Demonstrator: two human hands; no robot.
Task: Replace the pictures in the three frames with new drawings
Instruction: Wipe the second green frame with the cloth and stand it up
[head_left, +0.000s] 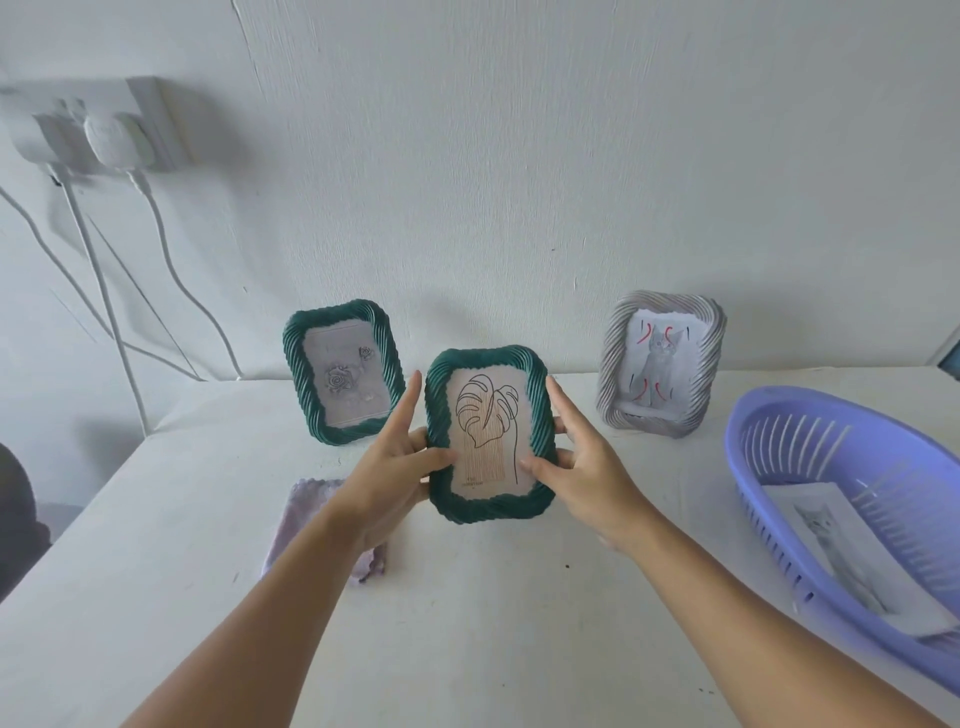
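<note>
From the head camera, the dark green twisted-rope picture frame with the leaf line drawing (491, 434) is held upright above the white tabletop (467, 623), between both hands. The left hand (387, 467) grasps its left edge, thumb lying across the glass and forefinger pointing up; the right hand (582, 457) grasps the right edge the same way.

This looks like the frame to be emptied. To do it well, I would turn it face down over the table, keep thumbs off the glass, and free the backing without bending the paper.

Behind it, a second green rope frame with a rose picture (343, 371) and a pale grey rope frame holding a cat drawing (660, 364) stand near the white wall (519, 156). A lilac cloth (306, 514) lies under the left wrist. A purple slotted plastic basket (810, 447) at the right holds loose sheets. A white wall socket with plugged cables (98, 130) sits upper left.
</note>
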